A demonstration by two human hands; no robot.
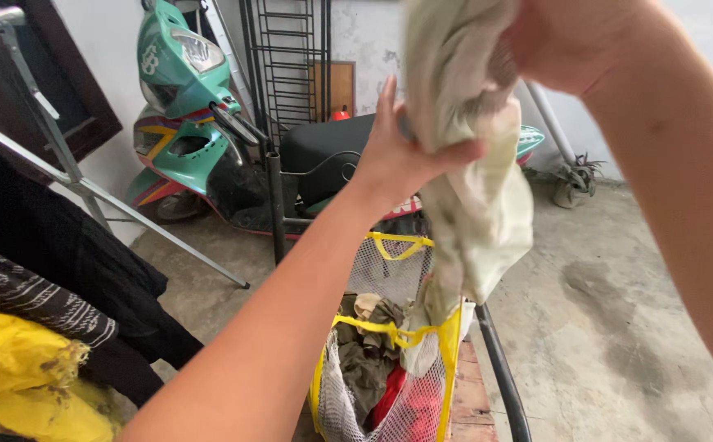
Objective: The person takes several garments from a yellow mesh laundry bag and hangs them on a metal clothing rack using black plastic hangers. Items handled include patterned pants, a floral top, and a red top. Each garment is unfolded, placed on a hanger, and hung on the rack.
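Both hands hold a pale cream garment (475,196) up in front of me. My left hand (405,151) grips its twisted middle, thumb on the cloth. My right hand (565,37) clutches the bunched top near the upper edge of the view. The garment's lower end hangs down into a white mesh laundry basket with yellow trim (409,245). Inside the basket lie several crumpled clothes, olive and red.
A green scooter (209,139) is parked at the back by a black metal rack (291,74). Dark and yellow clothes (21,360) hang on a drying frame at left. A black rail (499,376) runs beside the basket. Concrete floor (618,311) spreads right, with a small potted plant (575,176).
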